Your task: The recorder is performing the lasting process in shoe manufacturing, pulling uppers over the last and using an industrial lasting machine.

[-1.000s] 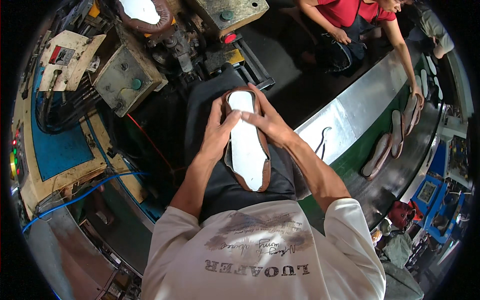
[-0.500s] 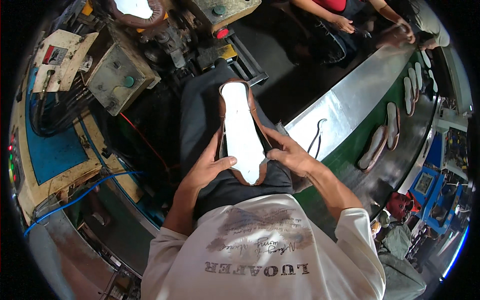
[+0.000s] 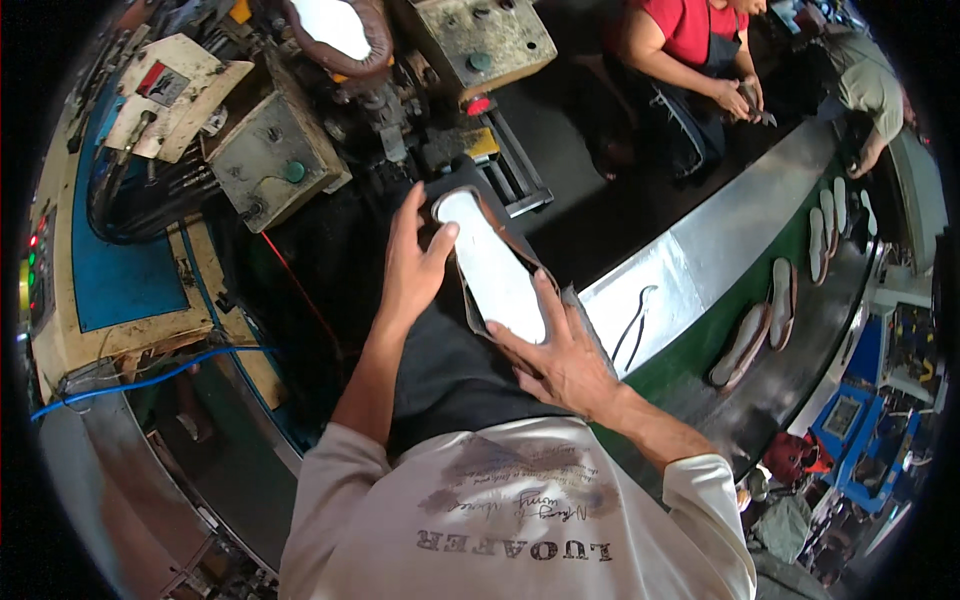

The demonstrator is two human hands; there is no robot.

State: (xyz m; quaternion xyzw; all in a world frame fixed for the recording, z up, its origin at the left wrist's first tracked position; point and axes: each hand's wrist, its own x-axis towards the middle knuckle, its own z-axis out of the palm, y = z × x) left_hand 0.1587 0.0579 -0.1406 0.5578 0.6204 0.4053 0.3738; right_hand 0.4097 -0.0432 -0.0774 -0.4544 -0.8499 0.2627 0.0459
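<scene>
A brown shoe upper with a white insole (image 3: 495, 265) facing up lies over my thigh, its narrow end pointing away and to the left. My right hand (image 3: 568, 365) grips the near, wider end, thumb on the white face and fingers along the brown edge. At the far narrow end, my left hand (image 3: 415, 265) has its fingers stretched and apart from the thumb. That thumb is at the insole's edge; whether it touches is hard to tell.
Pliers (image 3: 637, 325) rest on the metal ledge (image 3: 690, 235). Several shoes (image 3: 742, 345) line the green conveyor belt on the right. Ahead stands a machine bearing another brown upper (image 3: 377, 45), near control boxes (image 3: 265, 155). A co-worker in red (image 3: 680, 30) and another person work at far right.
The shoe upper has tilted, its far end swinging left. My left hand has left the near side and moved up to the far end, fingers opening. My right hand has shifted over the near end.
</scene>
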